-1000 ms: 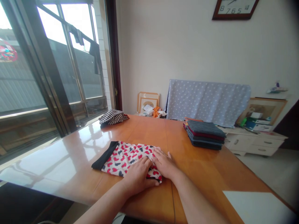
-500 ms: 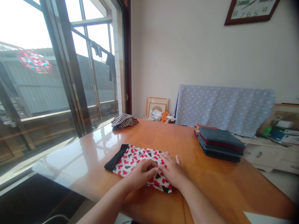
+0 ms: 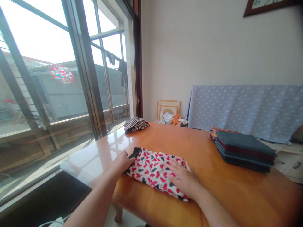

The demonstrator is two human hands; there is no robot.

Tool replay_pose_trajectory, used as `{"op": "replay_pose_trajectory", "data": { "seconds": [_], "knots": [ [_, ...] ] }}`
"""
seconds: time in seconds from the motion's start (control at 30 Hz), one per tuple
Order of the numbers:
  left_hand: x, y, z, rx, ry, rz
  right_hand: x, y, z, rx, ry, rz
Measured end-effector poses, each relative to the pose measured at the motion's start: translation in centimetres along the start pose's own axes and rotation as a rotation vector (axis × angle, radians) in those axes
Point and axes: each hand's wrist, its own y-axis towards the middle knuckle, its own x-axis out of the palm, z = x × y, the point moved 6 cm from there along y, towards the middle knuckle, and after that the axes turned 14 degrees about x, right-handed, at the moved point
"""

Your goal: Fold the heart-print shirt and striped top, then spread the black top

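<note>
Along the bottom rim of the framed wall clock (image 3: 270,7), cropped by the upper edge of the view at the far right, an 8 (image 3: 257,2) can be read; beside it to the right come the lower parts of what seem to be a 7 and a 6 (only their feet fit in). On the window glass (image 3: 68,102) at left, a round red decal (image 3: 62,73) carries pale and coloured marks, too small and blurred to read.

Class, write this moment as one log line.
left hand: touching dark band; right hand: spread on heart-print cloth; folded stack: on table, right; striped cloth: bunched, far left
</note>
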Motion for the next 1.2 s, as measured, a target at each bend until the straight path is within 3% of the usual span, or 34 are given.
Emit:
{"op": "replay_pose_trajectory", "data": {
  "seconds": [0.2,0.47,0.67,0.87,0.97,1.1,1.2],
  "knots": [
    [0.9,1.1,0.2,-0.065,-0.133,-0.152,-0.2,-0.3,-0.2,-0.001,0.026,-0.001],
    [-0.6,0.9,2.8,-0.016,-0.270,-0.127,-0.4,-0.3,-0.2,-0.014,0.034,0.002],
    [-4.1,0.6,8.2,0.070,-0.429,-0.162,-0.7,-0.3,-0.2,-0.013,0.054,-0.001],
    [-6.8,-0.6,15.5,0.301,-0.314,-0.159,-1.1,-0.5,-0.4,-0.033,0.125,0.025],
    [-6.3,-1.3,18.3,0.371,-0.291,-0.140,-2.2,-0.2,0.1,-0.018,0.253,0.182],
    [-4.0,-2.0,21.2,0.451,-0.299,-0.171,-3.7,0.4,3.2,0.166,0.644,0.452],
    [-2.6,-2.8,23.2,0.498,-0.265,-0.173,-2.9,1.3,5.2,0.337,0.985,0.390]
  ]
}}
